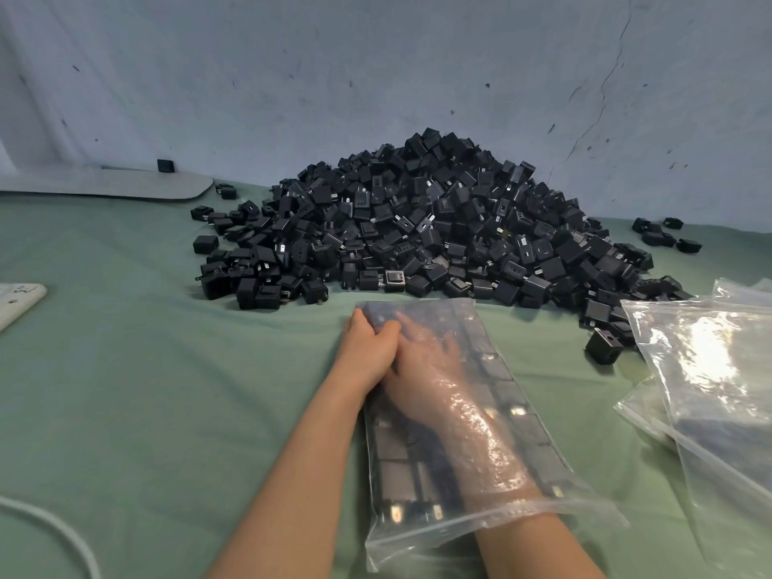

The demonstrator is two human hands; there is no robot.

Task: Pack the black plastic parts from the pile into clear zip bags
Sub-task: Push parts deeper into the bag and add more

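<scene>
A big pile of black plastic parts (426, 219) lies on the green cloth against the wall. In front of it lies a clear zip bag (522, 415) with rows of black parts inside. My right hand (426, 353) is inside the bag up to the forearm, fingers spread flat over the parts at its far end. My left hand (367, 340) grips the bag's far left edge from outside, thumb on top of the plastic.
A stack of clear zip bags (710, 369) lies at the right. Loose black parts (664, 234) sit beyond it. A white device (16, 302) is at the left edge, a white cable (62, 532) at bottom left, a grey board (104, 183) by the wall.
</scene>
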